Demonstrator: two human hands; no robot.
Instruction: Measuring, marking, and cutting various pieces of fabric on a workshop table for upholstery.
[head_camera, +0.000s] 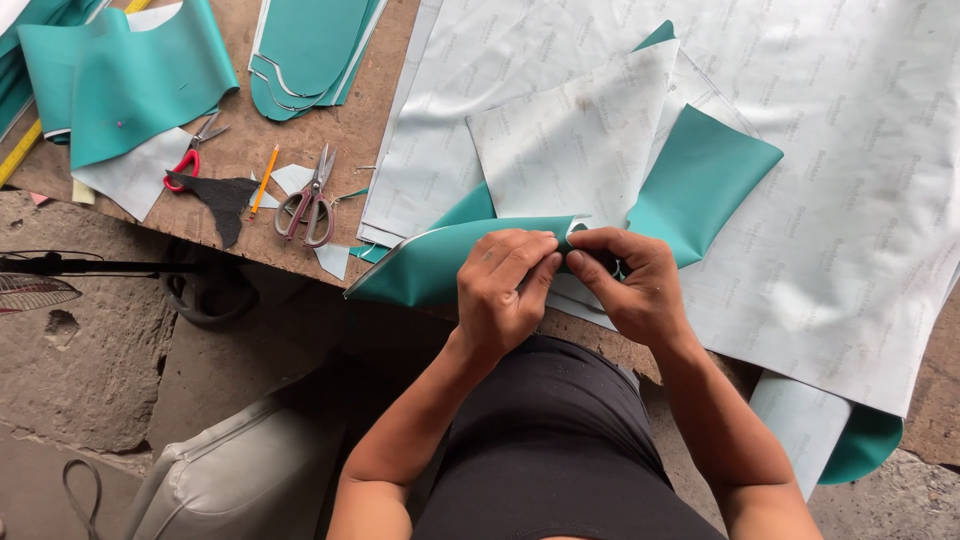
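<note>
Head view, looking down over the near edge of the worktable (350, 130). Both hands meet at that near edge, roughly mid-length of it, on one folded teal cut piece (430, 262) with a pale printed backing. Left hand (503, 290): fingers curled narrow, thumb and forefinger pinched on the folded rim of the piece. Right hand (628, 285): likewise closed narrow, fingertips nipping the same rim; the two sets of fingertips are touching or just beside each other, and I cannot tell which. Key relation: the fold's long axis runs left–right along the table's near edge, and the bulk of the folded length trails off to the left of the pinch point, overhanging the edge on the left hand's side. The other flap of teal (705, 180) rises up and to the right, beyond the right hand, lying on the large pale backing sheet (840, 150) that covers the right half of the table. So the left hand is nearer the long free run, the right hand nearer the upturned flap. Well apart, towards the far left corner: grey-handled scissors (312, 200), small red-handled snips (190, 160), an orange pencil (264, 180), a dark scrap (225, 198), and stacked teal cut shapes (300, 50).
</note>
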